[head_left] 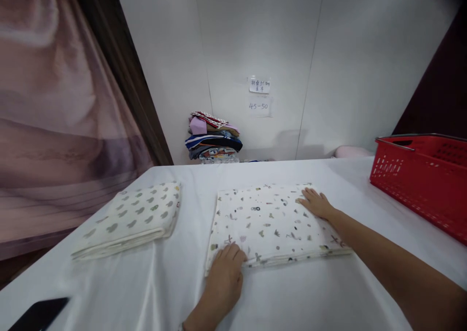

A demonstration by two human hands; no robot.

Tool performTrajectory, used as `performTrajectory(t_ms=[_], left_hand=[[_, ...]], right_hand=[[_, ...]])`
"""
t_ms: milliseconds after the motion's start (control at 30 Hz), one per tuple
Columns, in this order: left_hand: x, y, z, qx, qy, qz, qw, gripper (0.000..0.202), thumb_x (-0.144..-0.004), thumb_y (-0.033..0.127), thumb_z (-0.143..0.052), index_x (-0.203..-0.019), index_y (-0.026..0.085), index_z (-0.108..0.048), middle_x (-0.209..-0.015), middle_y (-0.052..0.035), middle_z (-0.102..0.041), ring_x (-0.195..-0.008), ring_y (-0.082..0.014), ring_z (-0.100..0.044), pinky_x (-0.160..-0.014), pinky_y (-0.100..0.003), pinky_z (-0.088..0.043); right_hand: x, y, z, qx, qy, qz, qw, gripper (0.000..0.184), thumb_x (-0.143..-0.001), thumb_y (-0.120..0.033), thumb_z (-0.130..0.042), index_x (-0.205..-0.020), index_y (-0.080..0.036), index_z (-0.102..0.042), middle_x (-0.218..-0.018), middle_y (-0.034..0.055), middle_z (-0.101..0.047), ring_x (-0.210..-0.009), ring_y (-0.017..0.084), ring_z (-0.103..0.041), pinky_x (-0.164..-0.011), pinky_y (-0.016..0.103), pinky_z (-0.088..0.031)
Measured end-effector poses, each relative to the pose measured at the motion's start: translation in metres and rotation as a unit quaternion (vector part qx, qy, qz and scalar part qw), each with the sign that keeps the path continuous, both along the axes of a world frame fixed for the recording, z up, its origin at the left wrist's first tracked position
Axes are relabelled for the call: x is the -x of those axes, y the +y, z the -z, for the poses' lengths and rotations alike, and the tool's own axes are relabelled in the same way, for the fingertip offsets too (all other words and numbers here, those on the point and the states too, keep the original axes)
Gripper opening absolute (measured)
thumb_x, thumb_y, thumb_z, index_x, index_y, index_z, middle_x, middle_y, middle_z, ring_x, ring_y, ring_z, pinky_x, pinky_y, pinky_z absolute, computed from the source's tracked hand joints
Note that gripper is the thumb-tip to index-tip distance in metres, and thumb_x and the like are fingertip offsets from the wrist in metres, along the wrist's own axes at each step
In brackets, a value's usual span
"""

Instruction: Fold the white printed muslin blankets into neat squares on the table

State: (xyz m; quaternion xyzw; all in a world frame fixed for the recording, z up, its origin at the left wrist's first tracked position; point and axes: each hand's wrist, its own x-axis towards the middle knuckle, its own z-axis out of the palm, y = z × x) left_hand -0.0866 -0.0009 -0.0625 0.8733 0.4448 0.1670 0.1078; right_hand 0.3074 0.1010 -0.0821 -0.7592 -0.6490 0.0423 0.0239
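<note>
A folded white cloth with small printed shapes point(270, 221) lies flat in the middle of the white table point(292, 292). My left hand point(224, 275) rests at its near left corner, fingers curled down onto the edge of the cloth. My right hand point(317, 203) lies flat on the cloth's far right part, fingers stretched out. A second folded cloth with grey-green spots point(133, 217) lies to the left, apart from both hands.
A red plastic basket point(425, 178) stands at the right edge of the table. A pile of folded coloured clothes point(213, 137) sits against the white back wall under two paper notes point(260, 95). A pinkish curtain point(54, 112) hangs at the left. A dark flat object point(38, 314) lies at the near left corner.
</note>
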Motion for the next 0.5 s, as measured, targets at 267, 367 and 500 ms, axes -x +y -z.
performTrajectory(t_ms=[267, 367, 500], left_hand=[[0.000, -0.001, -0.003, -0.030, 0.029, 0.012, 0.999, 0.035, -0.064, -0.004, -0.040, -0.088, 0.018, -0.055, -0.093, -0.0040, -0.054, -0.092, -0.0199, -0.046, -0.081, -0.035, -0.036], [0.000, -0.001, -0.003, -0.043, 0.034, 0.021, 0.998, 0.034, -0.067, -0.003, -0.041, -0.089, 0.018, -0.055, -0.094, -0.0044, -0.054, -0.093, -0.0199, -0.047, -0.083, -0.035, -0.037], [0.000, -0.001, -0.005, -0.042, 0.040, 0.025, 0.998, 0.033, -0.069, -0.002, -0.042, -0.091, 0.019, -0.055, -0.094, -0.0047, -0.054, -0.094, -0.0200, -0.048, -0.083, -0.035, -0.038]], right_hand=[[-0.019, -0.039, -0.005, -0.033, 0.044, 0.028, 0.998, 0.062, -0.086, -0.051, -0.025, -0.137, -0.016, -0.035, -0.148, 0.0106, -0.023, -0.136, 0.028, -0.015, -0.107, 0.054, -0.017], [-0.023, -0.058, -0.010, -0.065, 0.085, 0.043, 0.993, 0.058, -0.087, -0.047, -0.027, -0.136, -0.016, -0.038, -0.148, 0.0090, -0.023, -0.137, 0.026, -0.011, -0.109, 0.049, -0.013], [-0.031, -0.097, -0.012, -0.104, 0.165, 0.087, 0.977, 0.055, -0.088, -0.048, -0.030, -0.129, -0.017, -0.047, -0.138, 0.0074, -0.042, -0.129, 0.022, -0.033, -0.105, 0.036, -0.029]])
